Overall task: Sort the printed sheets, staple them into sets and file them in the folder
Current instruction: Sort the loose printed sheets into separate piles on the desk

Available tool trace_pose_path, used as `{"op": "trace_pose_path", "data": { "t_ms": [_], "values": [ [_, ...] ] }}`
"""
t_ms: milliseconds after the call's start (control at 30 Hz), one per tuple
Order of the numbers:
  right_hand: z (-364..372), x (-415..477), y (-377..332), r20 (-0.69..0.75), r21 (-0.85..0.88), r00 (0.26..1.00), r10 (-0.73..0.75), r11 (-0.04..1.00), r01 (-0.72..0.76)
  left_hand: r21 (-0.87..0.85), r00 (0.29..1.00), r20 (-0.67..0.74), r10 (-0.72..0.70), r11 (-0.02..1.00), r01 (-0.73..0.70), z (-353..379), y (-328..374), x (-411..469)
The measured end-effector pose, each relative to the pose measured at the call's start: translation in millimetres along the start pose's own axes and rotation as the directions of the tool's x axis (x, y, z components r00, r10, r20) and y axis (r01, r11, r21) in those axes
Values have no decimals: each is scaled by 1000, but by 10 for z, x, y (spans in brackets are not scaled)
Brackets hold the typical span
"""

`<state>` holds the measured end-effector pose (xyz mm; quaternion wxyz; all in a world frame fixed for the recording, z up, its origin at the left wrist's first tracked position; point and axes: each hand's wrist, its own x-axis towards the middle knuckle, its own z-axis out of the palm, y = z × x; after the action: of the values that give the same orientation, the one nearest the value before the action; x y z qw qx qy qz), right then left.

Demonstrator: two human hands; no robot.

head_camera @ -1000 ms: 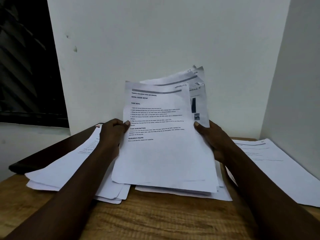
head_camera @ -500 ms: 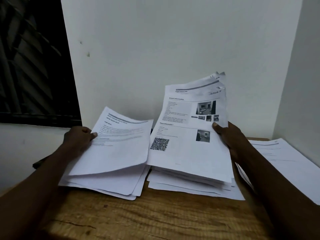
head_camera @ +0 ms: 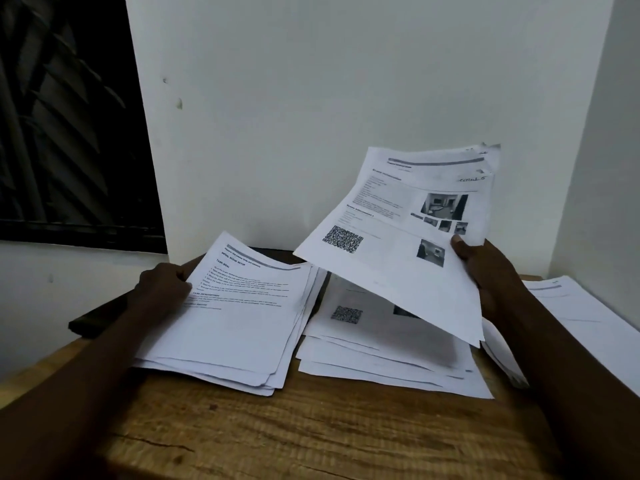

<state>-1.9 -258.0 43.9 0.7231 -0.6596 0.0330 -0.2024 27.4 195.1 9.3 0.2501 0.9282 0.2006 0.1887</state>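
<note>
Right hand [head_camera: 485, 271] grips raised sheets [head_camera: 398, 244]; left hand [head_camera: 161, 289] grips pile [head_camera: 242, 323], fingertips hidden

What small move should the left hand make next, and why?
Probably let go of the text sheet, which lies flat on the left pile, and bring the left hand to the QR sheet atop the bundle in the right hand; the middle pile shows a similar QR sheet.

white sheets [head_camera: 398, 268] printed black, brown grained table [head_camera: 311, 427].
</note>
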Motion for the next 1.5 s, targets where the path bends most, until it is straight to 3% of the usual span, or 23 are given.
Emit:
{"op": "trace_pose_path", "data": {
  "t_ms": [67,133,200,267,333,433,500,600,733,867,967,1033,1100,1200,1267,1367,1433,1500],
  "values": [
    [65,-32,26,70,-63,998,-6,998,11,43,1000,-2,-20,999,20,7,39,5],
    [140,-87,34,151,-51,989,7,999,0,3,994,-104,-24,1000,24,8,165,-53],
    [224,-172,16,250,-34,968,17,999,-8,-256,987,-154,48,963,-86,-18,362,-147],
    [296,-229,21,331,13,943,25,999,-31,-661,986,54,160,746,-85,-99,671,-345],
    [369,-266,22,369,68,929,29,996,-58,-831,891,331,312,544,118,-152,962,-533],
    [455,-286,36,328,118,944,39,990,-82,-890,781,418,464,384,248,-78,1225,-646],
    [474,-288,46,263,101,964,29,993,-57,-918,824,370,430,306,252,42,1316,-677],
    [450,-250,70,109,53,994,-13,999,7,-941,878,304,369,263,215,202,1305,-704],
    [431,-165,131,28,-26,998,-57,998,58,-924,795,374,479,265,275,324,1215,-731],
    [444,-111,187,55,-16,997,-45,999,46,-894,703,448,553,265,361,313,1147,-746],
    [454,-84,213,97,8,994,-58,998,58,-890,694,456,558,271,367,293,1111,-748],
    [459,-54,210,108,1,993,-38,999,38,-894,713,447,540,243,376,278,1104,-770],
    [442,-34,210,96,-6,995,-14,1000,14,-918,780,396,485,235,320,260,1132,-790],
    [315,50,239,-112,-109,991,-78,992,66,-954,904,248,349,250,166,219,1131,-751],
    [137,125,243,-263,-96,961,-85,993,61,-964,948,203,245,218,150,203,1061,-697],
    [-125,221,232,-338,-54,941,22,998,-43,-946,934,321,160,95,309,191,1024,-655],
    [-208,281,271,-288,-19,951,114,992,-125,-926,920,376,110,69,371,177,1015,-669],
    [-201,288,316,-237,-82,962,137,984,-161,-913,906,402,130,-24,408,160,1005,-696]
  ]
}}
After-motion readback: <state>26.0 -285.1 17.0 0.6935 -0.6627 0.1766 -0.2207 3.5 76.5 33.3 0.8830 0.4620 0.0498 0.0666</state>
